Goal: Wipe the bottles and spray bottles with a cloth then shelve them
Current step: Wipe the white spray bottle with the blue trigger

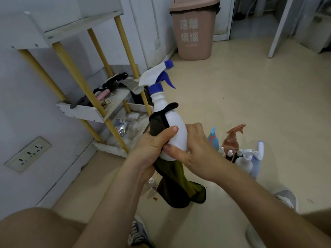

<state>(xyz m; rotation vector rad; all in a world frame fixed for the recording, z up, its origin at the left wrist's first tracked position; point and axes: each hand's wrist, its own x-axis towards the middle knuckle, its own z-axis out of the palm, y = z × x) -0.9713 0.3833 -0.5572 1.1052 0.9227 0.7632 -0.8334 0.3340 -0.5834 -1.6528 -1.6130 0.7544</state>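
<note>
Beige floor: left hand, right hand grip cloth-wrapped spray bottle, contents unclear.

Home utility corner: shelf rack, bin

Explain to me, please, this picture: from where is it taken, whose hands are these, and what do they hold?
There is no machine here. A person works with bare hands, and one camera worn on the head looks forward and down at them. The left hand holds a dark cloth round a white spray bottle with a blue trigger. The right hand grips the lower part of that bottle. On the floor, at the right, stand more bottles. At the left is a white shelf with yellow posts and some odd items on it. A pink bin stands by the wall.
</note>
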